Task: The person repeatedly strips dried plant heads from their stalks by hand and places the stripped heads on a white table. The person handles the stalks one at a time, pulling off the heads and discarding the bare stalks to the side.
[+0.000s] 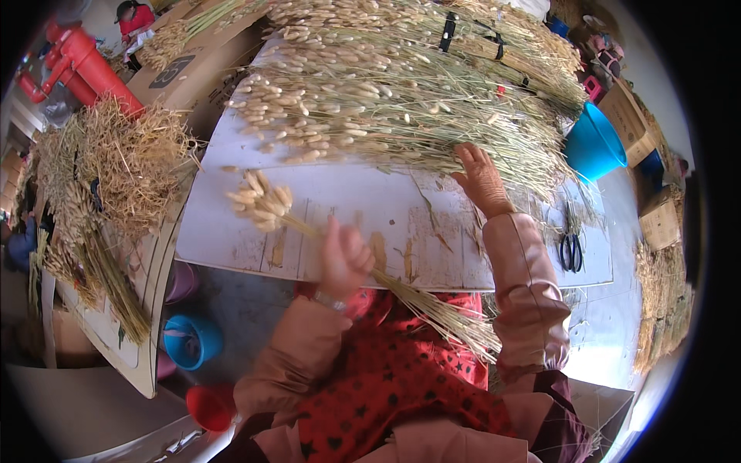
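Note:
My left hand (346, 257) is closed around the stems of a bunch of dried bunny-tail grass (261, 202). Its fluffy cream heads point to the left, and the stems spread down to the right over my lap. The hand is slightly blurred. My right hand (479, 176) rests at the near edge of a wide heap of loose dried grass stems (405, 110) on the white table (214, 231). Its fingers touch the stems; whether they grip any cannot be told. Black-handled scissors (571, 249) lie near the table's right end.
A blue bucket (596, 144) stands by the table's right edge. On the left are a side board (145, 347) with straw and tied bunches, a cardboard box (191, 75) and a red metal device (92, 69). Another blue bucket (194, 341) stands below. People are in the background.

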The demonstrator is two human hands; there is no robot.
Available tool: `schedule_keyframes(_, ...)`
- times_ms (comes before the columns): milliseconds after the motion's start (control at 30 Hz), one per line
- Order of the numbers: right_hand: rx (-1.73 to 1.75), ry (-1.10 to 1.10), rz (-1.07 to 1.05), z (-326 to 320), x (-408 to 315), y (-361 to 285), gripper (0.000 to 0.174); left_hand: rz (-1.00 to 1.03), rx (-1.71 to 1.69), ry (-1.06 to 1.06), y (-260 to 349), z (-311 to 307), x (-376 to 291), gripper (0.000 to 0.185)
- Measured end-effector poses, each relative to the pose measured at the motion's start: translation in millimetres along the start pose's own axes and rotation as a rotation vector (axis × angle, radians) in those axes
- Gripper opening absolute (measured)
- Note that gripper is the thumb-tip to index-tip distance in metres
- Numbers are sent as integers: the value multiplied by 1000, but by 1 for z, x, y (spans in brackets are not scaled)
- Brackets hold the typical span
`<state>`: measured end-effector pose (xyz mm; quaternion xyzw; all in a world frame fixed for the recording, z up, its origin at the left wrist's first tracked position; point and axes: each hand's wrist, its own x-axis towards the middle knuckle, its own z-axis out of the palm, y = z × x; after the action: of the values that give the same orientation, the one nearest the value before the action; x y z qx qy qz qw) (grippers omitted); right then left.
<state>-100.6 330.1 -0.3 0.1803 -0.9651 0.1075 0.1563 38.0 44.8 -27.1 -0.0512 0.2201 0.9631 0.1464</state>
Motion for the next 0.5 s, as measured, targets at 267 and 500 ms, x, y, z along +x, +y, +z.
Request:
schedule_keyframes(267, -201, 57, 291, 40, 32, 33, 33, -37, -86, 78, 1, 0, 2, 55)
schedule_keyframes(500, -55, -110, 163, 8, 8, 9, 42, -15, -33, -36, 1, -6, 3, 53)
